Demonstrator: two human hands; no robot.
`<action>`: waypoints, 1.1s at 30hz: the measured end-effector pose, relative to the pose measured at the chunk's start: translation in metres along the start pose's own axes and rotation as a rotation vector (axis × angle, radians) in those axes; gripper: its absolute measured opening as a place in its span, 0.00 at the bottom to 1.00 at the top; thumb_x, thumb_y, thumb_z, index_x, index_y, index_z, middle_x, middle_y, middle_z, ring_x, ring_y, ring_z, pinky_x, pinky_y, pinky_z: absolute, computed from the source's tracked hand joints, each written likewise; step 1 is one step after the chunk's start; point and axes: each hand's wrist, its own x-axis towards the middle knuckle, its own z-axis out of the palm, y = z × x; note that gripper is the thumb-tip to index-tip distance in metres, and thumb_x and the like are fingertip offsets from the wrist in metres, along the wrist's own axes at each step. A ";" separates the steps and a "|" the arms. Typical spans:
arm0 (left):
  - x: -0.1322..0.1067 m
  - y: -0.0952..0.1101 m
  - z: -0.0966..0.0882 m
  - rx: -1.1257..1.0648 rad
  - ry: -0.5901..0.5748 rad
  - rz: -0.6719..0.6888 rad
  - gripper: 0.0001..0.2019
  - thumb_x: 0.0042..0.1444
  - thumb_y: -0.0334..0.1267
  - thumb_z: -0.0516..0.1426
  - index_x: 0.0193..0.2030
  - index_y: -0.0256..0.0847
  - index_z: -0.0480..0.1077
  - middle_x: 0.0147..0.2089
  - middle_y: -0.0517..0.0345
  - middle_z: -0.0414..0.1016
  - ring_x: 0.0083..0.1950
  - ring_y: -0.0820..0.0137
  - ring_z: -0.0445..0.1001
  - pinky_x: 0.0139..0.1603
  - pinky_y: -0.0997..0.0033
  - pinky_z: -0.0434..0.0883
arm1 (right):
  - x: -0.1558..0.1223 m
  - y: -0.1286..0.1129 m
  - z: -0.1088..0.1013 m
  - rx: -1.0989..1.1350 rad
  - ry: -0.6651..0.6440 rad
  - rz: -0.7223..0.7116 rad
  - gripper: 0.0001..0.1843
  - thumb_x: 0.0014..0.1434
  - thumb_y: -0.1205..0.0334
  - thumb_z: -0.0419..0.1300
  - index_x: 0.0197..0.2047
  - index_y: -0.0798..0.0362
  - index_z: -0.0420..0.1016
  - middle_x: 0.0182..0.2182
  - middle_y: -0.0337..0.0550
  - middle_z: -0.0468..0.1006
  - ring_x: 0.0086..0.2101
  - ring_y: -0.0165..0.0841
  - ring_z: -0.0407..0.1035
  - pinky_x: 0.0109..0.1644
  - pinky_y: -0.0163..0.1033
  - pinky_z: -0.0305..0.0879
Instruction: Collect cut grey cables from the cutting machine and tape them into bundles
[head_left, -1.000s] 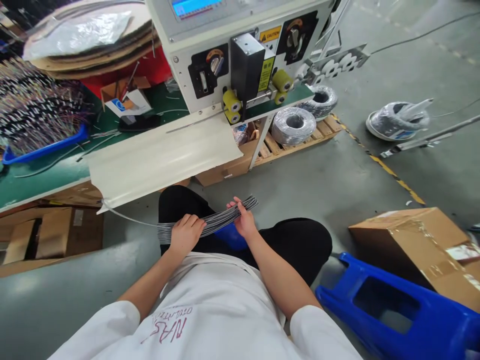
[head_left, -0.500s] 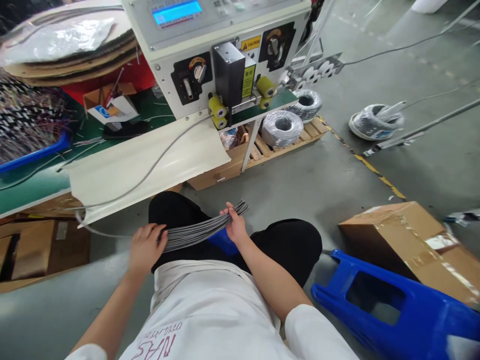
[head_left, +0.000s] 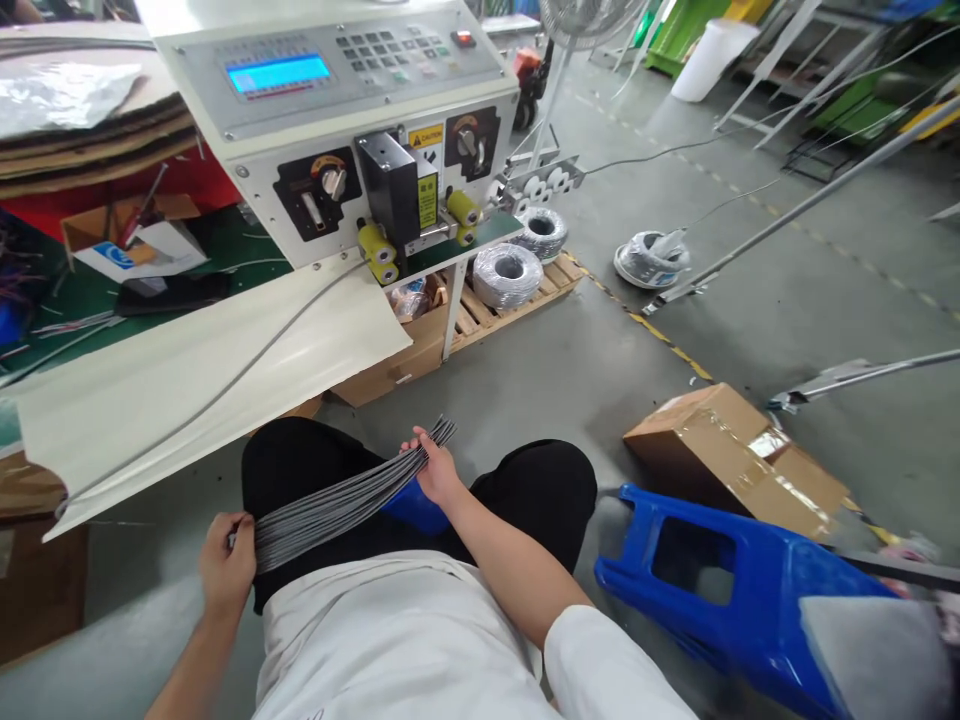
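A bundle of grey cables [head_left: 330,510] lies slantwise across my lap, fanned wider toward its left end. My right hand [head_left: 435,470] is closed round the bundle near its right end, with the cable tips sticking out past the fingers. At the other end, my left hand [head_left: 229,565] is closed on the cables, its thumb uppermost; the fingers are partly hidden. In front of me, a single grey cable [head_left: 247,370] runs from the yellow rollers [head_left: 377,252] of a cable machine [head_left: 315,140] down along a cream chute sheet [head_left: 300,350].
To my right are a blue plastic stool [head_left: 757,540] and a cardboard box [head_left: 720,450]. Wrapped cable coils [head_left: 508,275] sit on a wooden pallet [head_left: 555,290] beside the bench. A small open box [head_left: 135,240] stands on the green bench at left.
My left hand has moved left and down, from lying over the bundle to its left end. The view has shifted right. My right hand keeps its grip on the cables.
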 end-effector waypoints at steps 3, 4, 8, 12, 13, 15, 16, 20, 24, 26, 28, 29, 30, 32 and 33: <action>-0.010 -0.003 -0.003 -0.009 -0.020 0.044 0.11 0.58 0.45 0.50 0.32 0.42 0.66 0.33 0.60 0.68 0.36 0.66 0.68 0.39 0.66 0.65 | 0.000 0.001 -0.001 0.022 0.001 0.009 0.14 0.52 0.58 0.71 0.40 0.52 0.76 0.25 0.34 0.74 0.33 0.34 0.74 0.47 0.44 0.71; -0.014 -0.005 -0.004 -0.013 -0.026 0.060 0.10 0.59 0.45 0.50 0.32 0.43 0.66 0.33 0.60 0.68 0.37 0.66 0.68 0.39 0.65 0.65 | -0.001 0.001 -0.001 0.029 0.002 0.015 0.13 0.52 0.58 0.71 0.39 0.52 0.75 0.24 0.34 0.73 0.32 0.33 0.73 0.47 0.44 0.71; -0.025 -0.013 -0.002 -0.015 -0.035 0.117 0.08 0.59 0.44 0.51 0.35 0.44 0.66 0.35 0.60 0.67 0.38 0.64 0.68 0.40 0.63 0.66 | 0.001 0.001 -0.001 0.037 0.013 0.009 0.14 0.52 0.58 0.71 0.38 0.52 0.75 0.24 0.33 0.73 0.30 0.31 0.72 0.46 0.42 0.71; -0.027 -0.015 0.000 0.029 0.005 0.203 0.07 0.60 0.43 0.52 0.38 0.44 0.67 0.37 0.58 0.68 0.41 0.62 0.69 0.44 0.60 0.67 | 0.002 -0.001 -0.001 -0.009 0.020 -0.015 0.15 0.50 0.56 0.72 0.37 0.52 0.75 0.24 0.34 0.74 0.32 0.33 0.74 0.47 0.44 0.71; -0.026 -0.012 0.000 0.058 0.014 0.248 0.07 0.61 0.42 0.52 0.38 0.44 0.67 0.37 0.58 0.68 0.41 0.62 0.69 0.44 0.60 0.67 | 0.002 -0.002 -0.001 -0.027 0.027 -0.022 0.15 0.50 0.56 0.72 0.37 0.52 0.75 0.24 0.34 0.74 0.33 0.34 0.75 0.47 0.44 0.72; -0.020 0.001 -0.003 0.134 0.005 0.360 0.06 0.61 0.39 0.52 0.39 0.44 0.69 0.38 0.57 0.70 0.41 0.62 0.70 0.44 0.60 0.67 | 0.002 -0.003 -0.001 -0.064 0.048 -0.035 0.16 0.49 0.55 0.73 0.37 0.52 0.75 0.24 0.35 0.75 0.34 0.36 0.76 0.47 0.45 0.72; -0.015 0.012 -0.005 0.176 -0.003 0.423 0.06 0.61 0.38 0.52 0.40 0.44 0.70 0.38 0.56 0.71 0.42 0.62 0.70 0.44 0.60 0.67 | 0.002 -0.004 -0.001 -0.078 0.052 -0.036 0.16 0.49 0.55 0.73 0.37 0.52 0.75 0.25 0.35 0.75 0.34 0.36 0.76 0.47 0.45 0.72; 0.016 0.075 -0.017 0.296 0.090 0.691 0.11 0.58 0.31 0.56 0.45 0.46 0.73 0.42 0.55 0.74 0.45 0.63 0.71 0.49 0.59 0.67 | 0.006 -0.004 -0.003 -0.112 0.048 -0.001 0.18 0.47 0.54 0.75 0.38 0.51 0.76 0.26 0.34 0.77 0.37 0.36 0.78 0.50 0.43 0.72; 0.057 0.146 -0.032 0.302 0.221 0.911 0.16 0.56 0.29 0.57 0.50 0.48 0.72 0.44 0.55 0.75 0.48 0.63 0.72 0.58 0.55 0.66 | 0.005 -0.004 -0.006 -0.187 0.103 0.050 0.21 0.43 0.53 0.76 0.38 0.51 0.77 0.28 0.36 0.79 0.38 0.38 0.79 0.49 0.43 0.74; 0.078 0.173 -0.039 0.361 0.251 0.851 0.17 0.59 0.34 0.57 0.55 0.48 0.70 0.49 0.51 0.74 0.54 0.58 0.70 0.60 0.53 0.64 | 0.005 -0.004 -0.009 -0.219 0.116 0.045 0.23 0.42 0.52 0.76 0.39 0.52 0.77 0.29 0.38 0.80 0.39 0.40 0.79 0.48 0.44 0.75; 0.096 0.191 -0.043 0.420 0.248 0.710 0.23 0.62 0.43 0.55 0.63 0.46 0.64 0.55 0.45 0.70 0.59 0.54 0.67 0.60 0.52 0.64 | 0.005 -0.006 -0.012 -0.241 0.116 0.021 0.24 0.41 0.50 0.76 0.39 0.52 0.78 0.30 0.39 0.81 0.39 0.42 0.80 0.47 0.46 0.76; 0.104 0.196 -0.044 0.440 0.235 0.644 0.26 0.63 0.47 0.54 0.67 0.45 0.60 0.58 0.43 0.69 0.60 0.53 0.66 0.59 0.52 0.65 | 0.005 -0.006 -0.013 -0.251 0.115 0.006 0.24 0.40 0.50 0.77 0.39 0.52 0.78 0.30 0.40 0.81 0.39 0.42 0.80 0.47 0.47 0.77; 0.109 0.199 -0.044 0.453 0.217 0.592 0.29 0.63 0.50 0.53 0.69 0.44 0.56 0.59 0.42 0.68 0.61 0.52 0.65 0.58 0.53 0.66 | 0.005 -0.007 -0.013 -0.262 0.116 -0.007 0.25 0.40 0.49 0.77 0.39 0.51 0.79 0.30 0.40 0.82 0.39 0.42 0.80 0.47 0.46 0.77; 0.116 0.199 -0.043 0.467 0.176 0.533 0.32 0.64 0.54 0.50 0.71 0.44 0.52 0.59 0.43 0.68 0.59 0.53 0.67 0.54 0.56 0.67 | 0.004 -0.009 -0.014 -0.288 0.116 -0.013 0.25 0.39 0.47 0.76 0.38 0.50 0.79 0.30 0.39 0.82 0.39 0.42 0.80 0.47 0.45 0.77; 0.117 0.198 -0.042 0.469 0.154 0.519 0.32 0.64 0.55 0.50 0.71 0.44 0.52 0.59 0.44 0.68 0.58 0.54 0.67 0.53 0.57 0.68 | 0.004 -0.009 -0.014 -0.300 0.117 -0.011 0.25 0.39 0.46 0.76 0.38 0.49 0.79 0.30 0.39 0.82 0.39 0.41 0.80 0.47 0.44 0.77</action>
